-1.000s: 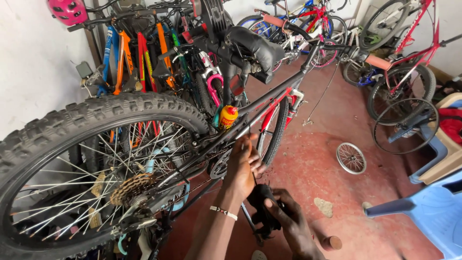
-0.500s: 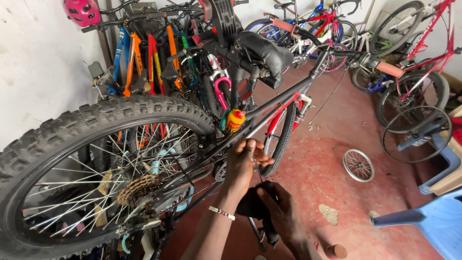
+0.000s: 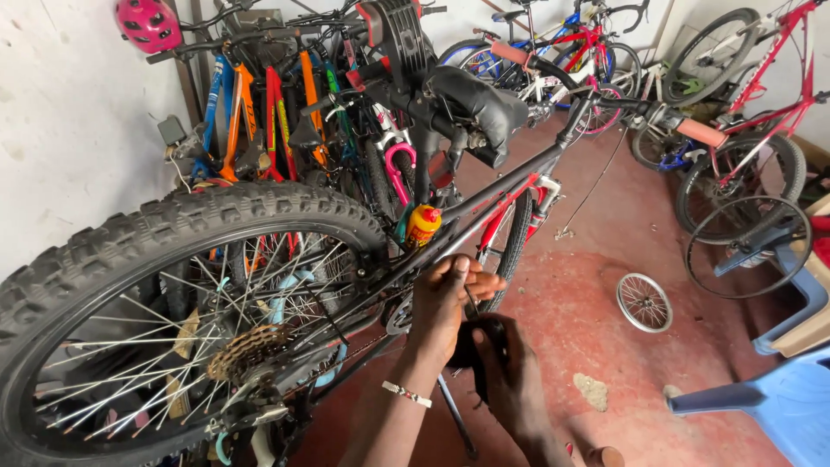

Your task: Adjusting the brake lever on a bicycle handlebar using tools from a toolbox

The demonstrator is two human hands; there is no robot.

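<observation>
You are standing over a black bicycle frame (image 3: pixel 484 207) that is leaning across the view, with its knobby rear wheel (image 3: pixel 164 320) filling the lower left and its black saddle (image 3: pixel 471 99) sitting up near the top. Your left hand (image 3: pixel 445 303), wearing a pale bracelet (image 3: pixel 406 394) at the wrist, is resting against the frame tubes just behind the crank area, its grip pinching closed around a thin dark rod or cable (image 3: pixel 469 298) that is poking down between thumb and fingers. Your right hand (image 3: pixel 510 380) is sitting just below and touching the left, its grip curling shut around a small black part (image 3: pixel 480 342); what that part is cannot be told, since the fingers are covering most of it. A small yellow bottle with a red cap (image 3: pixel 423 227) is perching on the frame just above your left hand. The rusty sprocket cluster (image 3: pixel 246 355) is showing through the spokes to the left of your forearm. Behind the frame, a row of coloured bicycles (image 3: pixel 277 112) is leaning against the white wall, with a pink helmet (image 3: pixel 149 23) hanging above them. On the red floor (image 3: pixel 596 285) to the right, a small loose spoked wheel (image 3: pixel 644 303) is lying flat, well apart from your hands, and a blue plastic chair (image 3: pixel 769 406) is standing at the lower right corner.
</observation>
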